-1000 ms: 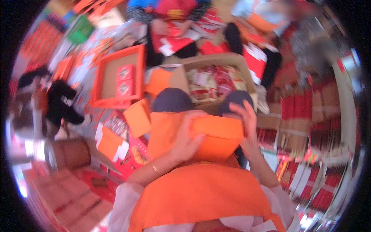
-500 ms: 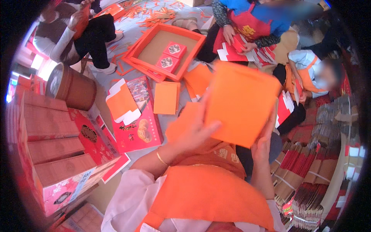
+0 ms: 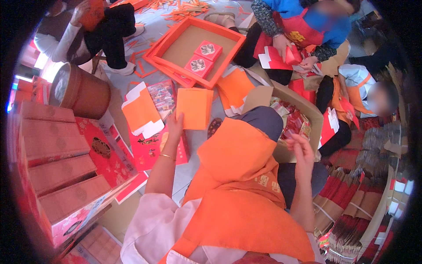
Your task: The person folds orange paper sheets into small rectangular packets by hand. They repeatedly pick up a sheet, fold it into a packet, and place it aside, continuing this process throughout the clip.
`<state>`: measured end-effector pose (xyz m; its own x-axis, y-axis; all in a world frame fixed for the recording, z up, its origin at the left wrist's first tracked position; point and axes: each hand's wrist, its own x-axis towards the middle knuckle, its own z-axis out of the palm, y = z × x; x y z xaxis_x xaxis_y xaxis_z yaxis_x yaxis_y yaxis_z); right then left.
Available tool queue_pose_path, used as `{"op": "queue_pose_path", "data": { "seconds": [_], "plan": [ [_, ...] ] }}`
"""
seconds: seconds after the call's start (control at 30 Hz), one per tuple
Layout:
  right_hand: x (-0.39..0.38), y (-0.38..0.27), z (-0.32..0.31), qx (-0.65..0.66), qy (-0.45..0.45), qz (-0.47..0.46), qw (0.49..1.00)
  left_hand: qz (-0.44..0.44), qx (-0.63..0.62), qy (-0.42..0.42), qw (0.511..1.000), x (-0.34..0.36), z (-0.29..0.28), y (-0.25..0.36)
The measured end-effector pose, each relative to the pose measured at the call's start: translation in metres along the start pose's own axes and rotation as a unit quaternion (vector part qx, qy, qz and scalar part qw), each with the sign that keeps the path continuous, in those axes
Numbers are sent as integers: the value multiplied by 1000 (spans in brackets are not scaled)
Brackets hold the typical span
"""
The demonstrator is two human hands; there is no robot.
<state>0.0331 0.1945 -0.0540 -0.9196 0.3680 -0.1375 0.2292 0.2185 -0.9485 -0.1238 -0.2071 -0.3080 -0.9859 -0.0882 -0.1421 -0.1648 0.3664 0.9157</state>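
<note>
The left hand [image 3: 174, 128] is touching the lower left edge of an orange box [image 3: 191, 108], which is overlapping the right side of a red printed box [image 3: 176, 152] in view; whether the fingers are gripping it, I cannot tell. The right hand [image 3: 303, 155] is hovering well apart from it, near an open carton [image 3: 311, 110], its fingers loosely parted, partly curling and holding nothing that shows. Red and pale packets [image 3: 295, 126] are lying inside the carton. An orange sheet with white flaps [image 3: 143, 111] is resting on the red printed box, while an orange tray [image 3: 229, 60] beyond is holding two red boxes [image 3: 208, 51]
</note>
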Motion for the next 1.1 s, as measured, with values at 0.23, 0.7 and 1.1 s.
{"op": "queue_pose_path", "data": {
  "seconds": [0.23,0.7,1.1],
  "plan": [
    [71,121,26,-523,-303,21,796,31,117,181,976,-9,3,30],
    [-65,230,150,-312,-742,63,590,-210,-645,-129,723,-81,29,49],
    [-81,262,134,-225,-814,64,531,-285,-481,32,829,-19,68,52]
  ]
}}
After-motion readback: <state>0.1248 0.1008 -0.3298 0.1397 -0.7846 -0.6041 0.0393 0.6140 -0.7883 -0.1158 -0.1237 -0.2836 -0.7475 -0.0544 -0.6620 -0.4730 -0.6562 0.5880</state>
